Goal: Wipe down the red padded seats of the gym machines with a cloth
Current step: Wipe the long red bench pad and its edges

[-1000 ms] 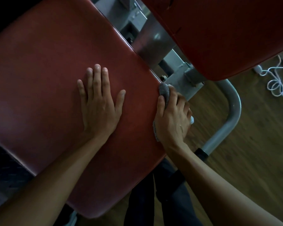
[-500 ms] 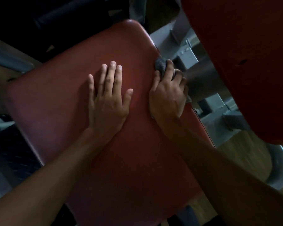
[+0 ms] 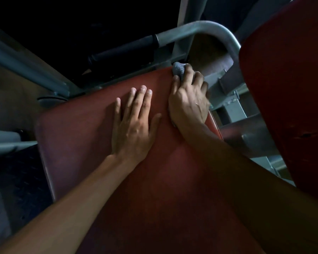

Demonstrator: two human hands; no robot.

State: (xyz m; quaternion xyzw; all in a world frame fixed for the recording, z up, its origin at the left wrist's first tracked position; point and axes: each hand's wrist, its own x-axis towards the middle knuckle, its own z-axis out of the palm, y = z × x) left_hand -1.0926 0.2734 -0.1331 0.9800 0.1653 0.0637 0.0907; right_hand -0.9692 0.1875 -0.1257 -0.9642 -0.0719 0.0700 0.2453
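The left hand (image 3: 134, 123) is lying flat with straight fingers on the big red padded seat (image 3: 92, 143). The right hand (image 3: 188, 99) is gripping a small grey cloth (image 3: 178, 69) and pressing it on the seat's far corner, next to the curved grey metal bar (image 3: 206, 29).

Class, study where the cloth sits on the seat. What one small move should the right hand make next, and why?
The right hand grips the cloth bunched at the far right corner of the red seat, with no padding beyond it; the left hand lies flat mid-seat. Probably the best next move is to sweep the cloth left along the far edge.
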